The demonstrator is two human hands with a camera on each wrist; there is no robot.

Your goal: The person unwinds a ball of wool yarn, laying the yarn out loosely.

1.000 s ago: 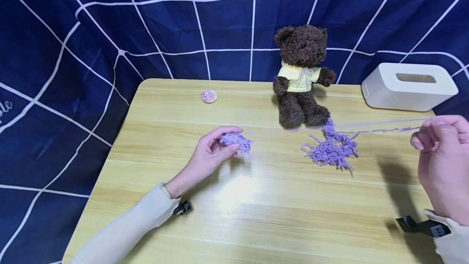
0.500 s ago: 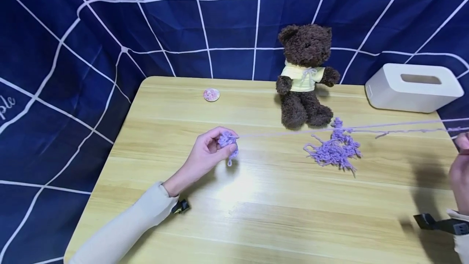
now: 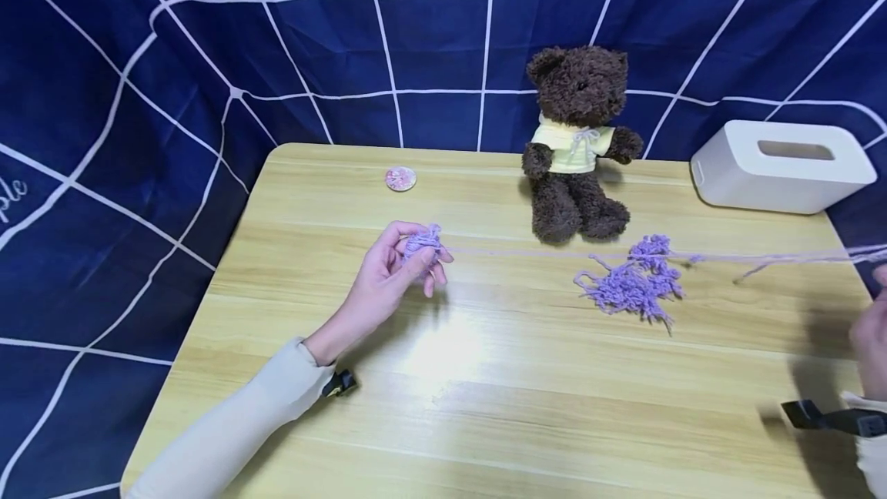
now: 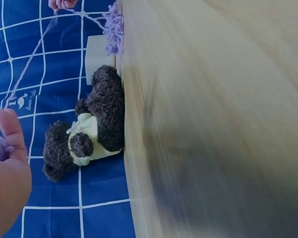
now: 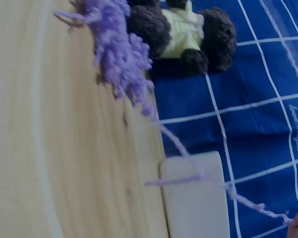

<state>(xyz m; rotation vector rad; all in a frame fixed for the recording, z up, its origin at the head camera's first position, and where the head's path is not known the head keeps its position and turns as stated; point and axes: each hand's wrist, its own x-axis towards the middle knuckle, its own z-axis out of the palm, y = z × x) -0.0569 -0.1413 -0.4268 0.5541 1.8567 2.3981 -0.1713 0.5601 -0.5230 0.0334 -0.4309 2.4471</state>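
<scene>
My left hand (image 3: 374,279) pinches a small bundle of purple yarn (image 3: 421,243) between thumb and fingers, above the left half of the table. A thin strand of yarn runs from it, stretched nearly straight, to my right hand (image 3: 871,337), which is cut off by the right edge of the head view. In the left wrist view the right hand's fingers (image 4: 62,4) grip the yarn at the top. Between the hands lies a loose, tangled heap of purple yarn (image 3: 627,287). From this heap a second, kinked strand (image 5: 256,206) leads up to the right hand.
A brown teddy bear (image 3: 580,137) in a yellow shirt sits at the table's back, behind the yarn heap. The white tissue box (image 3: 776,168) stands at the back right. A round pink disc (image 3: 400,179) lies back left. A blue checked cloth (image 3: 436,45) hangs behind.
My right hand has moved right, drawing the strands along. The left hand has risen slightly and the bundle has turned in its fingers. The heap's upper tuft has shifted right.
</scene>
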